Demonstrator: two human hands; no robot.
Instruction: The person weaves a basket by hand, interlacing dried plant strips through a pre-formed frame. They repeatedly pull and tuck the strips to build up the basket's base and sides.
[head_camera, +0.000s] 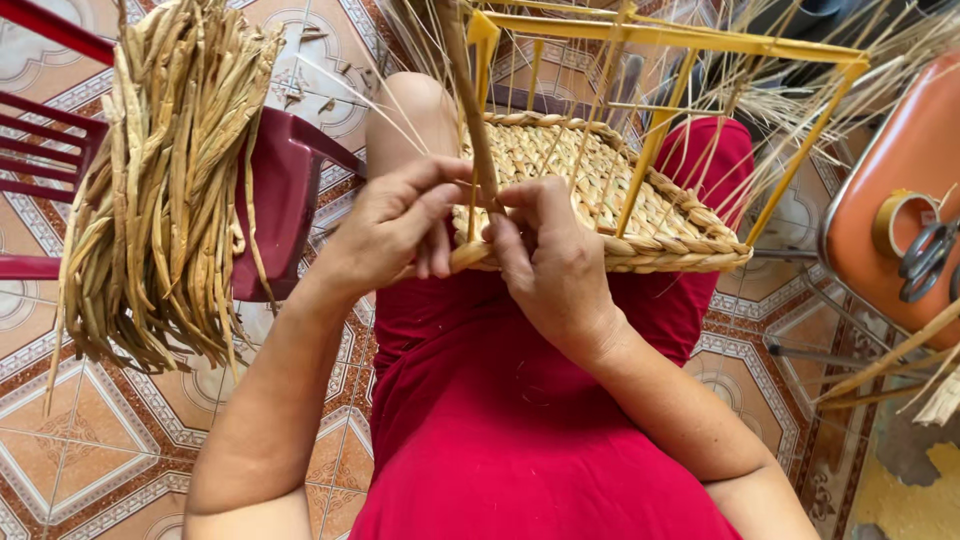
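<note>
Both hands pinch shut at the near-left corner of the woven base (590, 190) on her lap, left hand (395, 225) and right hand (545, 255) gripping one dried strand (470, 90), best held taut against the yellow frame (660, 110).

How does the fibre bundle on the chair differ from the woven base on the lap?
The fibre bundle hangs loose and unwoven over the red chair; the woven base is plaited flat inside a yellow frame. No hand touches the bundle; both hands work at the base's edge. Both are tan.
</note>
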